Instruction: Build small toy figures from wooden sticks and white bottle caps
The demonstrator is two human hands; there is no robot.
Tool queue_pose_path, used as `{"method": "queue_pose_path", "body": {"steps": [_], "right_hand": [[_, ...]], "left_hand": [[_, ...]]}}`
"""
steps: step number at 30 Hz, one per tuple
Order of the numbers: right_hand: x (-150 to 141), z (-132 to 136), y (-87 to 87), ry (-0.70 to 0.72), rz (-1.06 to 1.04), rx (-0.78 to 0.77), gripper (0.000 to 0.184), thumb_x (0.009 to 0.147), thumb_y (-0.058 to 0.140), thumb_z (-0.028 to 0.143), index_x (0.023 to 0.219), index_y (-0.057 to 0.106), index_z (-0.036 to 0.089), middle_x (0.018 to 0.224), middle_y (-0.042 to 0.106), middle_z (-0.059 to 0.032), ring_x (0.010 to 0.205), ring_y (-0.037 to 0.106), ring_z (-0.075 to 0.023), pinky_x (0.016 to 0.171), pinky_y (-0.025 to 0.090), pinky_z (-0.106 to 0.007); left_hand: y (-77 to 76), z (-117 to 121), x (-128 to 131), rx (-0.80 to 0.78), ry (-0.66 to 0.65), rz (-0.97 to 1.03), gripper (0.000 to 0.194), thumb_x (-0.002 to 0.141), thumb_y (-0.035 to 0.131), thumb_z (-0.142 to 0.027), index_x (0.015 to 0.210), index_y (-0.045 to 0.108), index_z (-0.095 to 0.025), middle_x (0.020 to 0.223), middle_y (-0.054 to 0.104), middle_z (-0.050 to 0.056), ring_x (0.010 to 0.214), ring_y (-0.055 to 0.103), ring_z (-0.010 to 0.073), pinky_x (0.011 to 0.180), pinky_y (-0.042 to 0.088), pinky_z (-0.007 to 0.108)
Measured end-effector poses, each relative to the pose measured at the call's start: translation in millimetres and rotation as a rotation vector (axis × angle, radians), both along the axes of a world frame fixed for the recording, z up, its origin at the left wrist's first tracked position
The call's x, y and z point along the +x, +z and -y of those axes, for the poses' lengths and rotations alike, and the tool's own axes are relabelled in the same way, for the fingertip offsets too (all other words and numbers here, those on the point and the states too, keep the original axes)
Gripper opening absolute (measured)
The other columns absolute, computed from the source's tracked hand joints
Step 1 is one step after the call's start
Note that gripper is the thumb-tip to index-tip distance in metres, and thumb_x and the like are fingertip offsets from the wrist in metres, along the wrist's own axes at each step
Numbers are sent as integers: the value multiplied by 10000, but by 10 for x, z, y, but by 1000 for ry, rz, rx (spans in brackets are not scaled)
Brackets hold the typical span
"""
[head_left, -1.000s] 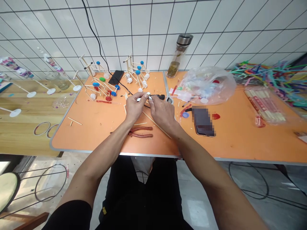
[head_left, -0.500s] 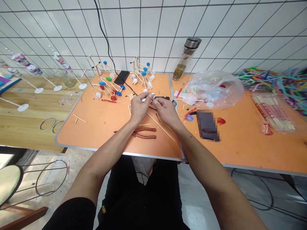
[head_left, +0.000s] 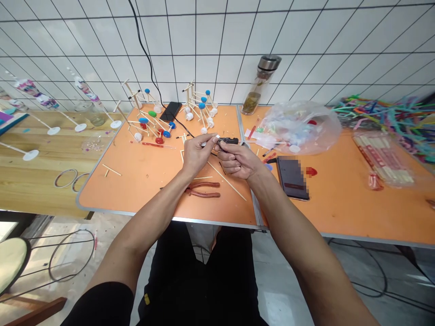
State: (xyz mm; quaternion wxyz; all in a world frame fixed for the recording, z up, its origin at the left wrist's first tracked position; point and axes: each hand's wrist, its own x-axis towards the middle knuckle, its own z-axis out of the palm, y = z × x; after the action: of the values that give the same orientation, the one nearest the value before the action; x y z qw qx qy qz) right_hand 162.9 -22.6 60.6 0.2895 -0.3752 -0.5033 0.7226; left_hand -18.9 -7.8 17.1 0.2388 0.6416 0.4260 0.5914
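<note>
open room left of pliers (head_left: 207, 184), stick models (head_left: 152, 114) blocking beyond hands (head_left: 197, 153)

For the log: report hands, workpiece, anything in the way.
Left hand pinches small white piece. Right hand curled alongside, hold unclear. Pliers partly behind left forearm, clear of hands.

Looking out from the head, here, over the lap (head_left: 204, 290), tipped forward and well down! Peering along both forearms (head_left: 156, 213) to left hand (head_left: 196, 156) and right hand (head_left: 239, 159), close to centre and fairly near. Sweeping wide across the orange worktop (head_left: 340, 203), past its left end and off to the right, up to the tiled wall (head_left: 217, 34) behind, down to the floor (head_left: 272, 271) below.
</note>
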Motion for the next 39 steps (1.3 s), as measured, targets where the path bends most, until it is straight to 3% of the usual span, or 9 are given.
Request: {"method": "queue_pose_path", "body": {"steps": [7,11,14,17,20,26,29,34,39], "right_hand": [[-322,226,-176,-424,1069,882,313,1117,444,360,1188,699,194,948,742,-138,837,651,-290,782,407,-364],[-217,145,-104,-345,599,620,248,1082,510,370,906,603,223,754,582,-22,635,490,-177,638,356,-291],[-51,40,-2,-89,101,108,234,1070,545,460,957,550,256,599,269,117,482,119,-119,474,158,-245],[24,-6,48,81,-111,-76,245,1079,562,485,981,534,262,593,205,142,496,-19,-104,444,81,-223],[-60,27,-24,-40,32,106,330,1073,579,577,968,544,266,591,265,120,469,103,-111,455,160,-231],[-317,196,-240,-468,974,888,262,1115,512,402,1126,683,204,931,743,-151,825,648,-281,717,373,-335],[-258,167,-183,-424,726,772,264,1109,528,422,973,632,221,809,650,-77,687,557,-208,648,346,-301],[-32,24,6,38,-13,57,331,1095,563,573,978,566,263,614,221,128,470,68,-102,440,155,-220],[-192,109,-89,-321,408,496,305,1096,546,520,972,597,247,681,464,32,570,406,-169,579,325,-276]], "left_hand": [[-33,-9,-8,45,87,-158,341,1056,714,-497,1017,929,-235,953,893,58,802,799,231,750,550,335],[-11,-4,-8,84,39,-157,320,1053,717,-468,981,924,-234,924,888,55,785,792,219,734,547,324],[10,2,-5,79,-20,-80,361,1052,718,-531,984,923,-241,873,873,45,751,774,203,742,562,316],[37,20,6,54,-35,21,392,1045,724,-580,1082,926,-246,893,874,52,821,798,215,820,587,326],[57,38,12,52,-13,6,389,1044,723,-579,1074,926,-248,859,864,50,803,790,223,802,571,336],[40,39,7,32,89,-138,442,1036,702,-621,925,916,-251,879,873,66,769,777,246,743,534,354],[27,31,2,38,59,-132,425,1041,698,-610,987,927,-256,896,876,63,813,791,251,772,560,356],[45,35,11,61,-11,-10,409,1037,725,-599,1103,928,-250,905,876,58,819,795,224,818,593,342],[28,14,17,5,12,-13,394,1026,746,-598,1060,929,-251,922,884,50,841,807,242,818,598,354]]}}
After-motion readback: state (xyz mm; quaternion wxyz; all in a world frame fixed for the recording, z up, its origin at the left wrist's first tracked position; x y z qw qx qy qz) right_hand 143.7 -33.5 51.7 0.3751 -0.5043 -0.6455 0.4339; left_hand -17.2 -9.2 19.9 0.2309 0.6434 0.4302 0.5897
